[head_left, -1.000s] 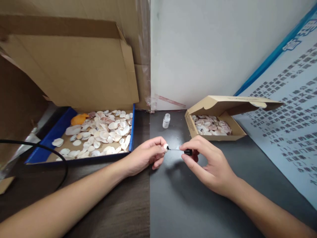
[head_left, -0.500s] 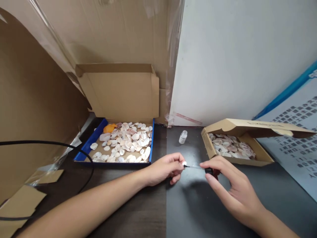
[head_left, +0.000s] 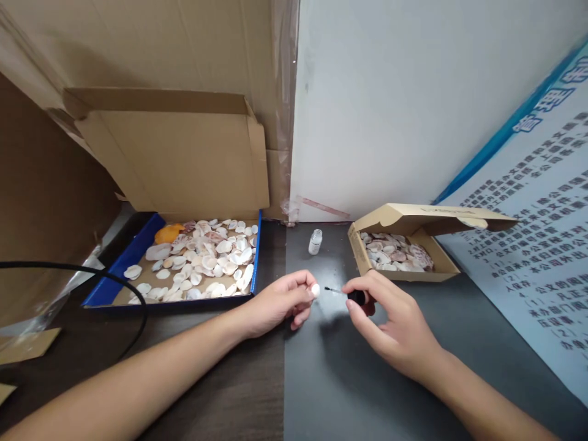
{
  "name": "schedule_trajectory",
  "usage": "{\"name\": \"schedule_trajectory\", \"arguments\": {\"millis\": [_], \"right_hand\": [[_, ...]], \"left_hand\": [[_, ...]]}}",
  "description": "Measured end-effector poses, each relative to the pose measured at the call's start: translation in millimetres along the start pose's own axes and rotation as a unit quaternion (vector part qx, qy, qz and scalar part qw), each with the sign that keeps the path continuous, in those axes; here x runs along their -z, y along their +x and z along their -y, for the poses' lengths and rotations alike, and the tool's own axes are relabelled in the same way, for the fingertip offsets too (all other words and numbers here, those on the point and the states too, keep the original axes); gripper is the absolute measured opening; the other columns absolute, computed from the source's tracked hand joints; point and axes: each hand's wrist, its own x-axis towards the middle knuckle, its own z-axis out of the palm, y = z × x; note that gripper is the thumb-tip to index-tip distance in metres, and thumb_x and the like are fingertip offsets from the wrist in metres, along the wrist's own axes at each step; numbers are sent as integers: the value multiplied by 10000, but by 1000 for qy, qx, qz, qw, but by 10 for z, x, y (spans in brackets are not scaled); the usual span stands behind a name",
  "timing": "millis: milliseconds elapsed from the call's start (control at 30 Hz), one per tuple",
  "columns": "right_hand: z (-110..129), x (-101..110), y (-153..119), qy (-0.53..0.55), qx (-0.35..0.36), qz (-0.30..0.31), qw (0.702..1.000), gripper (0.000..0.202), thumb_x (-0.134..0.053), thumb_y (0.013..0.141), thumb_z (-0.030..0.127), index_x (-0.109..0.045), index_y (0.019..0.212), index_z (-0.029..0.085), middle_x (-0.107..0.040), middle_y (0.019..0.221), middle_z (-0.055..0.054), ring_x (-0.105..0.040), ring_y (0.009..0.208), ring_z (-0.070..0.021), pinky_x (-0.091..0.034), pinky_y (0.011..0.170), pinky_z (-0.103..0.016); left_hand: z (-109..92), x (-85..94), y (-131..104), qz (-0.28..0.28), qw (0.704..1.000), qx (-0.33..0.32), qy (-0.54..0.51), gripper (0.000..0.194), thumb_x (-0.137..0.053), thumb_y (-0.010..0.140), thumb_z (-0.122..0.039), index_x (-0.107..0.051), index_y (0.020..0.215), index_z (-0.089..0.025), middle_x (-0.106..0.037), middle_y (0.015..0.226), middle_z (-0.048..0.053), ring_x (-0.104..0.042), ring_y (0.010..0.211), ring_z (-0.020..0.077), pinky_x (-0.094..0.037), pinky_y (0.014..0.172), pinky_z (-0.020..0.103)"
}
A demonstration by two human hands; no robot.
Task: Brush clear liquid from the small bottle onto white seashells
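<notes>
Between thumb and fingertips, my left hand [head_left: 287, 303] pinches a small white shell [head_left: 315, 290]. My right hand [head_left: 390, 312] is closed on the black cap of a brush applicator [head_left: 354, 297]. Its thin stem points left, and the dark brush tip is a short gap away from the shell. Beyond both hands, a small open glass bottle [head_left: 315, 242] with a pale label stands upright on the dark table [head_left: 321, 380].
At left, a blue-sided cardboard box [head_left: 258, 251] with its lid raised holds many shells and one orange shell [head_left: 169, 233]. A smaller box [head_left: 361, 254] of shells stands at right under a half-raised lid. A black cable [head_left: 142, 288] loops at far left.
The brush tip has drawn back from the shell, leaving a gap, and the shell shows more openly. The whole view has shifted, so things sit further left in it.
</notes>
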Motion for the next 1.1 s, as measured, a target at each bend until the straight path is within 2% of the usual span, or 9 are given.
{"name": "schedule_trajectory", "arguments": {"millis": [100,267,400,533,667,800,933,1100], "right_hand": [[1,4,-16,32,17,2,999,150,-557,937,153,-592,1063,226,-569,790,6,-564,629,-126,-481,602,-254],[-1,-7,-12,17,-1,7,1000,130,-571,920,137,-596,1012,225,-520,741,27,-537,599,-111,-458,583,-240],[1,-16,-1,43,28,18,999,160,-570,929,145,-595,1066,223,-547,774,18,-557,613,-109,-470,592,-238],[6,0,-4,19,7,6,1000,125,-572,917,137,-599,1007,219,-518,745,26,-539,595,-108,-457,576,-241],[3,9,-10,49,25,7,998,163,-571,933,157,-600,1078,225,-569,802,9,-556,626,-115,-473,603,-248],[-7,4,-9,23,-5,6,1000,132,-572,921,143,-604,1021,222,-526,761,23,-532,603,-112,-459,587,-247],[-2,6,-13,55,17,15,998,169,-569,940,163,-592,1090,238,-572,815,10,-558,643,-118,-474,617,-250],[7,12,-17,22,-7,16,1000,122,-564,928,146,-601,1012,227,-504,749,27,-520,603,-114,-447,582,-252]], "left_hand": [[13,9,5,8,1000,2,-11,264,-660,863,-374,-452,867,-211,-401,531,-104,-367,451,68,-324,459,180],[15,14,1,16,1000,2,-8,276,-655,884,-393,-450,856,-210,-364,543,-111,-344,454,61,-338,453,173],[12,13,-3,22,1000,2,-8,271,-654,882,-384,-448,854,-211,-369,536,-111,-352,451,61,-341,448,171],[20,25,3,25,1000,-3,-3,251,-632,900,-369,-449,852,-205,-377,542,-108,-355,454,57,-348,449,167],[19,32,10,23,1000,-5,-6,221,-627,891,-335,-451,861,-204,-398,543,-104,-365,458,59,-349,449,165],[4,23,6,17,1000,0,-8,213,-632,867,-315,-450,853,-206,-395,542,-103,-366,456,60,-350,452,169],[10,17,1,21,1000,-3,-11,188,-626,838,-281,-453,853,-209,-417,535,-97,-374,453,66,-343,454,174],[12,6,1,17,1000,0,-13,188,-629,811,-255,-449,842,-213,-399,535,-103,-363,447,66,-349,455,179]]}}
